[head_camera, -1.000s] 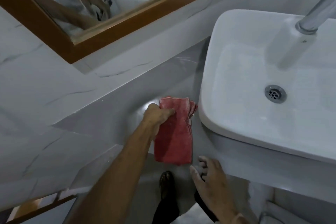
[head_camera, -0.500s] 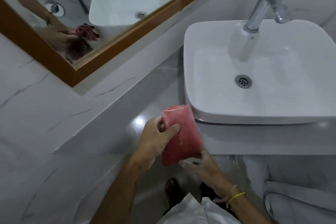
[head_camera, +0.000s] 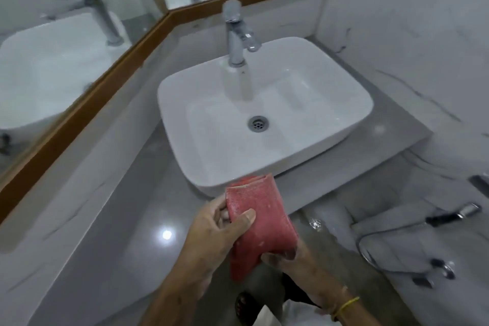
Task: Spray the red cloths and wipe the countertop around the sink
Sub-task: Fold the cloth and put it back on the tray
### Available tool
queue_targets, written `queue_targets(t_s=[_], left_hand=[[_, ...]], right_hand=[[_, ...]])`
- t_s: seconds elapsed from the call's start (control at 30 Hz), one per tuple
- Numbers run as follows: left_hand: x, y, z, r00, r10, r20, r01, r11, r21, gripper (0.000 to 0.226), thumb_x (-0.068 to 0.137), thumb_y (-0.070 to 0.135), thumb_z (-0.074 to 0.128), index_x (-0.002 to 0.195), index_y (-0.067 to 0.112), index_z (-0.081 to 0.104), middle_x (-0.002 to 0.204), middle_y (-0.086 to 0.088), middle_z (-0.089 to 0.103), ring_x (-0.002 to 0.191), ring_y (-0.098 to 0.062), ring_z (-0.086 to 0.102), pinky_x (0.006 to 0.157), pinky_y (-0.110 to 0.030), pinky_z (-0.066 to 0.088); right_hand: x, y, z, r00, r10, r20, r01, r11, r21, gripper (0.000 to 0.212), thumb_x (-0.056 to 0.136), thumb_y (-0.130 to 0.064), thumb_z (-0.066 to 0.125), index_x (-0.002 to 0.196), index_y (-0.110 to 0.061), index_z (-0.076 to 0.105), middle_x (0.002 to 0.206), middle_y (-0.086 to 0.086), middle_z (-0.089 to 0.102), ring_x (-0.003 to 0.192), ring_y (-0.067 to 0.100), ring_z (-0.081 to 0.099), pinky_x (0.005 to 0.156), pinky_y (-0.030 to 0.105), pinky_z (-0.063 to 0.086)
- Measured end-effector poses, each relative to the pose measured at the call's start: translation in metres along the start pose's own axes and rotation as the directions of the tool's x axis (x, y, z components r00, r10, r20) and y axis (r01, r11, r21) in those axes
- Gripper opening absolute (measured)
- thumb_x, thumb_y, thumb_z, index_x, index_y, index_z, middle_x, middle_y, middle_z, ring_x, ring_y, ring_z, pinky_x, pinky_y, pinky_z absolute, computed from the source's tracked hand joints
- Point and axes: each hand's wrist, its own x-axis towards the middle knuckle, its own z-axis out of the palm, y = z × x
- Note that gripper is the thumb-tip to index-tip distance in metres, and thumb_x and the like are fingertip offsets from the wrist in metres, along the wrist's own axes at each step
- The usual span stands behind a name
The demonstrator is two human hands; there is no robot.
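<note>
A folded red cloth point(head_camera: 260, 222) is held in the air just in front of the white basin point(head_camera: 312, 103), above the counter's front edge. My left hand point(head_camera: 217, 230) grips the cloth's left side, thumb across its face. My right hand point(head_camera: 293, 259) holds its lower right corner from beneath; a yellow band circles that wrist. The grey countertop point(head_camera: 148, 193) runs left of and around the sink. No spray bottle is in view.
A chrome tap point(head_camera: 235, 34) stands at the basin's back. A wood-framed mirror point(head_camera: 79, 103) runs along the left and rear walls. At lower right a hose sprayer point(head_camera: 455, 214) and valves point(head_camera: 439, 267) hang on the marble wall. A foot point(head_camera: 243, 304) shows on the floor below.
The cloth has been lifted off the countertop and folded compact. My right hand came up from the counter edge and took its lower end. The view swung right, centring the sink.
</note>
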Motion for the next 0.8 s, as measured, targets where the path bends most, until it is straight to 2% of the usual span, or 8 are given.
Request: queue_targets(t_s=[0.1, 0.17, 0.23, 0.3, 0.4, 0.5, 0.7, 0.8], left_hand=[[0.014, 0.002, 0.026, 0.995, 0.011, 0.096, -0.015, 0.999, 0.037, 0.026, 0.075, 0.015, 0.077, 0.1, 0.021, 0.074, 0.097, -0.006, 0.079, 0.086, -0.018, 0.075, 0.066, -0.02, 0.057], [0.022, 0.002, 0.042, 0.991, 0.007, 0.136, -0.013, 0.999, 0.043, 0.03, 0.071, 0.012, 0.075, 0.101, 0.011, 0.073, 0.092, -0.009, 0.079, 0.08, -0.018, 0.075, 0.063, -0.021, 0.057], [0.029, 0.001, 0.063, 0.978, -0.001, 0.211, -0.013, 0.998, 0.068, 0.034, 0.069, 0.013, 0.072, 0.102, 0.011, 0.073, 0.089, -0.011, 0.079, 0.077, -0.018, 0.075, 0.062, -0.022, 0.058], [0.039, 0.0, 0.093, 0.952, -0.028, 0.305, -0.006, 0.994, 0.111, 0.035, 0.07, 0.011, 0.071, 0.105, 0.009, 0.072, 0.082, -0.009, 0.078, 0.071, -0.015, 0.073, 0.059, -0.02, 0.057], [0.049, -0.006, 0.144, 0.914, -0.07, 0.399, -0.004, 0.983, 0.182, 0.031, 0.074, 0.001, 0.069, 0.105, 0.004, 0.071, 0.08, -0.011, 0.078, 0.069, -0.015, 0.073, 0.058, -0.018, 0.056], [0.057, -0.013, 0.187, 0.896, -0.127, 0.425, 0.027, 0.972, 0.233, 0.025, 0.08, -0.003, 0.067, 0.101, 0.01, 0.074, 0.079, -0.013, 0.078, 0.067, -0.018, 0.074, 0.055, -0.02, 0.057], [0.077, -0.042, 0.312, 0.842, -0.265, 0.469, 0.07, 0.917, 0.393, 0.017, 0.082, 0.008, 0.068, 0.097, 0.013, 0.076, 0.079, -0.013, 0.078, 0.066, -0.018, 0.073, 0.053, -0.022, 0.056], [0.084, -0.053, 0.379, 0.804, -0.316, 0.503, 0.049, 0.88, 0.473, 0.015, 0.082, 0.016, 0.07, 0.096, 0.014, 0.075, 0.084, -0.013, 0.078, 0.072, -0.023, 0.074, 0.057, -0.026, 0.059]], right_hand=[[-0.022, -0.006, -0.017, 0.996, -0.024, -0.082, 0.023, 1.0, -0.005, 0.067, 0.065, -0.028, 0.087, 0.123, -0.012, 0.058, 0.116, 0.014, 0.071, 0.111, 0.028, 0.066, 0.098, 0.043, 0.052], [-0.039, -0.003, -0.031, 0.985, -0.028, -0.171, 0.03, 1.0, 0.007, 0.066, 0.062, -0.028, 0.087, 0.12, -0.014, 0.06, 0.114, 0.011, 0.072, 0.109, 0.027, 0.066, 0.098, 0.044, 0.052], [-0.061, 0.003, -0.046, 0.971, -0.032, -0.237, 0.043, 0.998, 0.043, 0.06, 0.063, -0.028, 0.087, 0.116, -0.02, 0.062, 0.109, 0.002, 0.075, 0.106, 0.019, 0.069, 0.091, 0.034, 0.056], [-0.086, 0.006, -0.064, 0.955, -0.064, -0.29, 0.086, 0.994, 0.063, 0.06, 0.067, -0.025, 0.085, 0.121, -0.022, 0.058, 0.109, -0.009, 0.075, 0.105, 0.012, 0.069, 0.083, 0.021, 0.056], [-0.118, 0.01, -0.09, 0.925, -0.104, -0.365, 0.165, 0.976, 0.14, 0.056, 0.079, -0.01, 0.076, 0.127, -0.018, 0.049, 0.115, -0.015, 0.071, 0.11, 0.007, 0.065, 0.085, 0.014, 0.052], [-0.143, 0.01, -0.112, 0.894, -0.112, -0.435, 0.215, 0.957, 0.195, 0.056, 0.078, -0.021, 0.078, 0.127, -0.025, 0.052, 0.119, -0.011, 0.07, 0.113, 0.009, 0.064, 0.087, 0.014, 0.051], [-0.199, 0.018, -0.186, 0.793, -0.105, -0.601, 0.341, 0.893, 0.293, 0.071, 0.073, -0.031, 0.081, 0.135, -0.022, 0.049, 0.124, 0.0, 0.069, 0.118, 0.017, 0.062, 0.092, 0.021, 0.049], [-0.224, 0.015, -0.225, 0.73, -0.101, -0.676, 0.432, 0.835, 0.341, 0.058, 0.075, -0.016, 0.076, 0.128, -0.021, 0.054, 0.113, -0.001, 0.074, 0.106, 0.014, 0.068, 0.081, 0.018, 0.053]])
